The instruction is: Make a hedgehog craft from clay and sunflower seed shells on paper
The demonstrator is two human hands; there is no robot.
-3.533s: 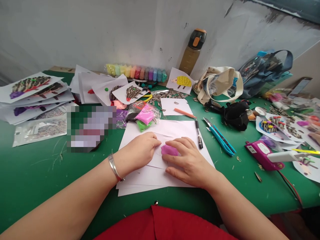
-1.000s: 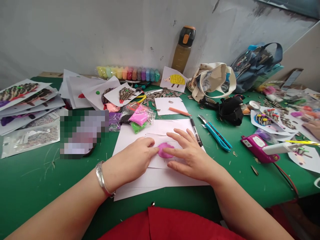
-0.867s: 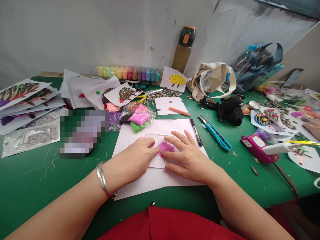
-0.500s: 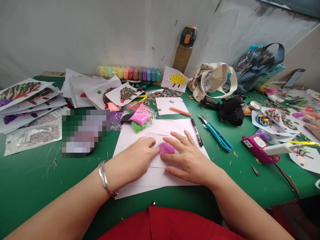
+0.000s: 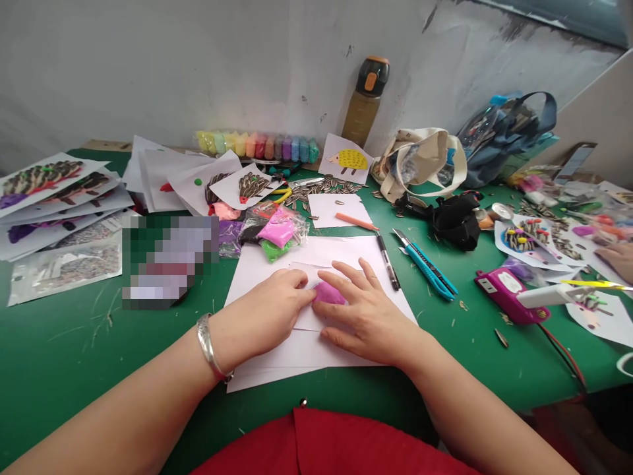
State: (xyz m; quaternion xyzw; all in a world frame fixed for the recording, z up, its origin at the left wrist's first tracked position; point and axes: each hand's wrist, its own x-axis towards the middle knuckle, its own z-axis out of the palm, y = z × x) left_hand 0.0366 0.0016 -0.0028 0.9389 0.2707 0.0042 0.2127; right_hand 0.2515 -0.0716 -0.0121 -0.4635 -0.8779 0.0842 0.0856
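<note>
A flattened piece of purple modelling clay (image 5: 329,293) lies on a small sheet of white paper, which rests on larger white sheets (image 5: 277,356). My left hand (image 5: 270,310) is closed, its fingers curled under. The thumb tip touches the clay's left edge, and the palm side is hidden. From the right, my right hand (image 5: 359,303) reaches over the clay with its fingers spread, covering part of it. Just beyond the papers sit plastic packets of pink clay (image 5: 277,227) and green clay (image 5: 275,249). A black pen (image 5: 388,262) lies along the sheets' right edge.
A blue utility knife (image 5: 425,264) lies right of the papers. Farther right are a magenta glue gun (image 5: 512,297) and another person's hand (image 5: 618,259). Sunflower seeds (image 5: 326,188), a bottle (image 5: 366,102) and a cloth bag (image 5: 420,158) stand behind. Seed-decorated pictures (image 5: 44,185) are stacked left.
My right hand has shifted slightly left over the clay. My left hand stays almost still at the clay's edge. At the far right, the other person's hand shows a little more.
</note>
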